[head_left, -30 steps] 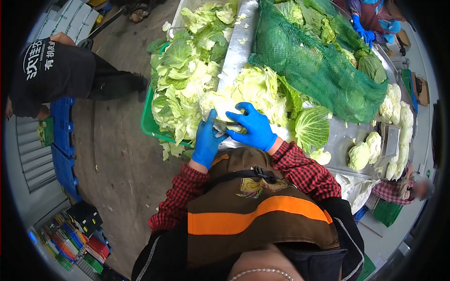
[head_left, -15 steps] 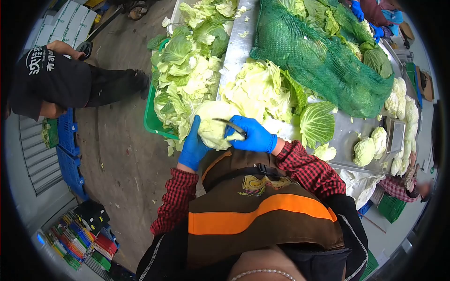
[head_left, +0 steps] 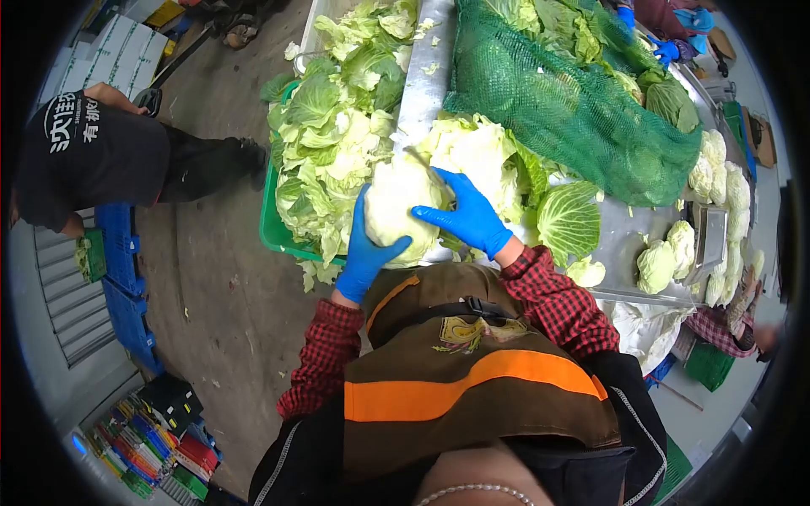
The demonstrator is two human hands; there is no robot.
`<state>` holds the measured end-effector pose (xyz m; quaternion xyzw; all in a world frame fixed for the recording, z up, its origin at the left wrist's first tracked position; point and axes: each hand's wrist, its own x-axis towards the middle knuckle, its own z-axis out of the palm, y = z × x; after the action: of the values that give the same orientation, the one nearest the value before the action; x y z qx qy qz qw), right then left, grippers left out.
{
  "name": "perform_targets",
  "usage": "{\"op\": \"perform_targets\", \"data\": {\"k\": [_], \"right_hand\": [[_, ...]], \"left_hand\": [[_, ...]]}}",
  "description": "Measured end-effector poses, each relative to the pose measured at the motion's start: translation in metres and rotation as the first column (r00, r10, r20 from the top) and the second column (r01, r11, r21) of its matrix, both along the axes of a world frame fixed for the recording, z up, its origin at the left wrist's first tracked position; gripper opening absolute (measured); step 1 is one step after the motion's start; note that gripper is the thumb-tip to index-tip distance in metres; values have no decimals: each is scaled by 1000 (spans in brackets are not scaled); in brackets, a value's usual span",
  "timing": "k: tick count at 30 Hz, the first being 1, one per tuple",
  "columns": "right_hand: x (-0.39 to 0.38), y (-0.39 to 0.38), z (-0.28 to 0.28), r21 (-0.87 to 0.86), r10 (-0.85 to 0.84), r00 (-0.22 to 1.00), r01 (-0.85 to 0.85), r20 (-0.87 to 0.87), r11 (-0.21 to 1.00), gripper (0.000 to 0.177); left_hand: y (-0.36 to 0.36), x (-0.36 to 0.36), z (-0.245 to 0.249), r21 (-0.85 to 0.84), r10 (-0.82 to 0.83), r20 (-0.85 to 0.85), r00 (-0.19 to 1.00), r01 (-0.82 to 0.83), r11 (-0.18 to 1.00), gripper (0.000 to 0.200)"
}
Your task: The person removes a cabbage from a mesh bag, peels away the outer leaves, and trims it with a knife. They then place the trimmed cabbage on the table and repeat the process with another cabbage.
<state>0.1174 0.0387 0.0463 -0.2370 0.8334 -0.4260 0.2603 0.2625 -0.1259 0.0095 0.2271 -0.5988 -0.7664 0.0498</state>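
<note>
1. A pale green cabbage (head_left: 401, 202) is held just left of the middle of the frame. It sits at the near edge of a metal table (head_left: 422, 93), touching the heap of loose leaves behind it.
2. The left hand (head_left: 369, 249), in a blue glove, is wrapped round the cabbage from the lower left. The thumb is hooked under the head and the fingers are closed up its side.
3. The right hand (head_left: 468, 215), also gloved in blue, is laid over the right side of the cabbage. Its fingers are spread and curved against the head, so the cabbage is clasped between both hands. Whether anything is held under the palm cannot be told.
4. A green crate (head_left: 272, 229) heaped with torn outer leaves (head_left: 329, 143) is seen just left of the cabbage, beside the table.
5. A green net sack (head_left: 557, 101) stuffed with cabbages fills the upper middle of the frame, lying on the table.
6. A halved cabbage (head_left: 567, 221) is seen cut side up, just right of the right hand.
7. Trimmed pale heads (head_left: 666, 261) are lined up along the right edge of the table.
8. A person in a black shirt (head_left: 93, 152) is bent over at the upper left, near stacked blue crates (head_left: 118, 278).
9. Another person's blue-gloved hand (head_left: 666, 51) is seen at the upper right, behind the sack.
</note>
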Motion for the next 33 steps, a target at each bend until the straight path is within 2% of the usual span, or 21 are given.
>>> {"op": "perform_targets", "data": {"k": [1, 3, 6, 7, 8, 10, 11, 12, 13, 14, 15, 16, 18, 19, 20, 22, 24, 28, 30, 32, 33], "right_hand": [[0, -3, 2, 1, -5, 1000, 5, -3, 1000, 78], [2, -4, 4, -81, -26, 964, 49, 264, 996, 86], [5, 2, -3, -66, -84, 933, 115, 351, 991, 85], [4, 6, -4, -98, -87, 914, 136, 396, 986, 79], [2, 11, -5, -94, -84, 914, 132, 398, 987, 79], [-7, 21, -4, -63, -47, 833, 98, 551, 993, 70], [-7, 26, -12, -73, -44, 800, 110, 599, 991, 64], [-9, 28, -14, -71, -44, 803, 106, 594, 992, 64], [-11, 31, -15, -89, -20, 782, 97, 623, 991, 63], [-12, 34, -14, -107, 1, 757, 90, 654, 990, 61], [-15, 38, -13, -87, 20, 732, 54, 681, 995, 66], [-17, 41, -8, -86, 19, 739, 52, 673, 995, 66], [-15, 49, 7, -304, 176, 860, -26, 478, 952, 71], [-20, 50, 19, -251, 164, 800, -17, 577, 968, 75], [-24, 54, 15, -309, 177, 760, 33, 626, 951, 71], [-19, 50, 3, -284, 105, 779, 97, 618, 954, 66], [-11, 44, -13, -217, 3, 834, 140, 551, 966, 62], [-8, 54, -23, -35, -140, 837, 187, 529, 982, 53], [8, 52, -37, -134, -149, 892, 225, 426, 965, 48], [23, 47, -47, -194, -139, 987, 152, 78, 969, 42], [28, 37, -23, -116, -139, 990, 134, -35, 984, 35]], "left_hand": [[7, -5, -2, -82, -19, -46, 999, 15, 996, 111], [16, -9, 6, -246, -59, -68, 996, 41, 968, 122], [19, -3, 7, -167, -145, -174, 974, 116, 979, 121], [13, 0, 10, -67, -141, -157, 978, 132, 989, 103], [8, 3, 9, -63, -137, -155, 978, 128, 990, 103], [-2, 3, 3, 233, 208, 247, 947, -266, 935, 81], [-4, 2, -17, 139, 194, 405, 893, -270, 953, 70], [-3, -5, -16, 144, 195, 400, 895, -272, 952, 70], [2, -12, -14, 573, 12, 359, 933, -231, 786, 69], [9, -18, -13, 880, -139, 239, 961, -154, 449, 69], [19, -23, -25, 905, -28, 153, 988, -129, 406, 70], [20, -23, -35, 907, -28, 142, 989, -119, 404, 70], [23, -16, -48, 661, 147, 115, 982, -186, 727, 74], [20, -20, -17, 552, 156, -17, 988, -121, 825, 84], [21, -15, -20, 556, 153, -2, 988, -126, 822, 84], [14, -19, -25, 119, 57, -43, 997, -51, 992, 96], [15, -21, -24, 183, 75, -54, 996, -64, 981, 105], [27, -14, -16, 28, 128, 108, 986, -132, 991, 109], [39, -12, -12, -26, 202, 180, 963, -200, 979, 112], [53, -11, -7, 145, 185, 243, 952, -224, 964, 116], [53, -16, -3, 136, 218, 227, 949, -253, 958, 110]]}}
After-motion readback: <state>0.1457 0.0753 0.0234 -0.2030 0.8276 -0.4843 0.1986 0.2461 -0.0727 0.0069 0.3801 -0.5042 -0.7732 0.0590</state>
